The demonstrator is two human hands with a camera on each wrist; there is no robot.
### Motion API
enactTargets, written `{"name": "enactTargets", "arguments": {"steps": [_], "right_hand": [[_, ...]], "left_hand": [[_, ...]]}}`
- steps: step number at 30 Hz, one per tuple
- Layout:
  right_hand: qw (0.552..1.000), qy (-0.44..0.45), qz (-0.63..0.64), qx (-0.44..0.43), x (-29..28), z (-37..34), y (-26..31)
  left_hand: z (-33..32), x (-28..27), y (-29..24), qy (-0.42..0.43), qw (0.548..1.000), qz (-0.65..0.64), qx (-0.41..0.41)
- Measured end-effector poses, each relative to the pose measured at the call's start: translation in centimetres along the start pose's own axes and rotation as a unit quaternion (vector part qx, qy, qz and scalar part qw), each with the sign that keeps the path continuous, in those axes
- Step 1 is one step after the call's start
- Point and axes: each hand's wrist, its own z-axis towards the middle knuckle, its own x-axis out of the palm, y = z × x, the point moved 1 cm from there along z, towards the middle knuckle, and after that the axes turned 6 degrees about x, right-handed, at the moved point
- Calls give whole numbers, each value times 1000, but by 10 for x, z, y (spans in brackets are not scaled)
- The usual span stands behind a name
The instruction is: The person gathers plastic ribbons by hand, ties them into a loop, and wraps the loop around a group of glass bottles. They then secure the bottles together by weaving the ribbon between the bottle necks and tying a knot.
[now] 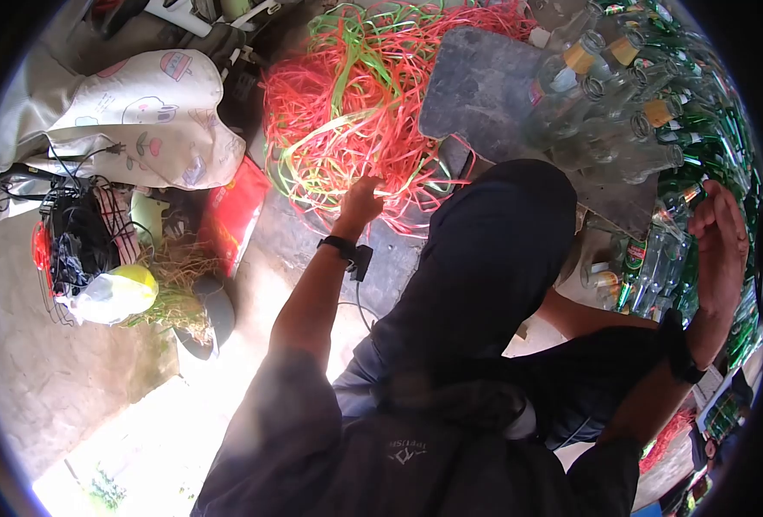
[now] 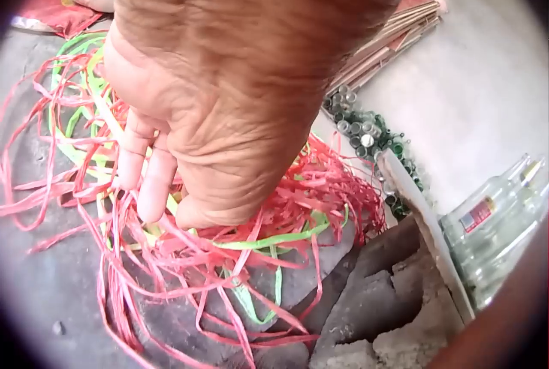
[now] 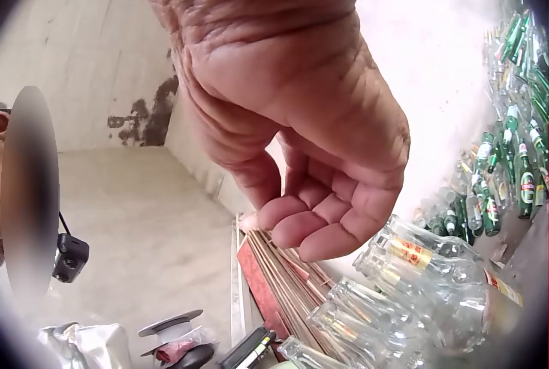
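A big tangle of red and green plastic ribbon lies on a dark flat surface ahead of me. My left hand is at its near edge, with fingers curled among the strands. In the left wrist view, red ribbon runs out from under the fingertips of that left hand, which pinch some of it. My right hand is raised on the right, beside the glass bottles. In the right wrist view the right hand has loosely bent fingers and holds nothing.
Clear glass bottles stand by a dark board on the right. Many green bottles are heaped beyond. To the left are a printed cloth, a red packet and a wire basket. My bent knee rises between my arms.
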Motion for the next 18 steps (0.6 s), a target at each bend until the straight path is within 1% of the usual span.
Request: {"name": "enactTargets", "arguments": {"steps": [6, 7, 11, 14, 18], "right_hand": [[1000, 2, 1, 7, 4, -2, 3], [1000, 2, 1, 8, 4, -2, 3], [1000, 8, 4, -3, 10, -5, 2], [1000, 1, -22, -6, 11, -6, 0], [1000, 20, -22, -8, 11, -6, 0]], "left_hand": [[-3, 27, -18, 48, 997, 40, -49], [-2, 30, -20, 62, 995, 45, -70], [-1, 37, -26, 56, 994, 57, -76], [0, 35, -31, 41, 994, 68, -81], [-4, 30, -26, 38, 993, 78, -77]]}}
